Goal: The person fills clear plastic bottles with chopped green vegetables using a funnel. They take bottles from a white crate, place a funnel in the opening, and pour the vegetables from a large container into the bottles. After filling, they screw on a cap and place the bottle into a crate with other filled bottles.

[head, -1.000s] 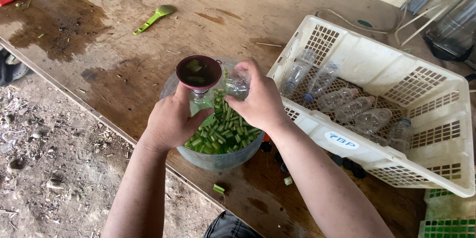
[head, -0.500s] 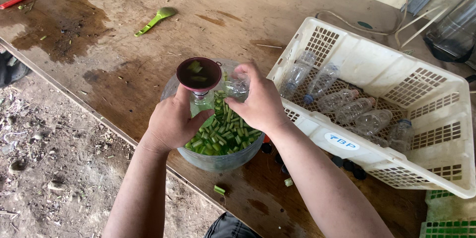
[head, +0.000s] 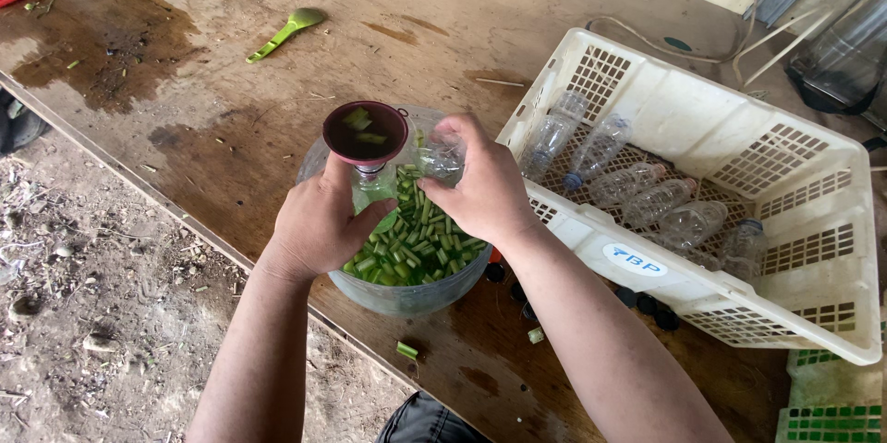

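Head view: at frame centre the left hand (head: 319,226) wraps around a small clear bottle (head: 372,186) topped by a dark red funnel (head: 364,133), held over a clear bowl (head: 407,291) of chopped green stems (head: 416,244). The right hand (head: 482,186) pinches closed on a crumpled clear plastic piece (head: 440,158) just beside the funnel. A white crate (head: 813,314) of empty bottles (head: 647,198) sits at right; a green spoon (head: 286,32) lies upper left on the wooden table (head: 231,120).

Funnel (head: 365,133) above bowl (head: 407,291), crate (head: 702,194) rightward
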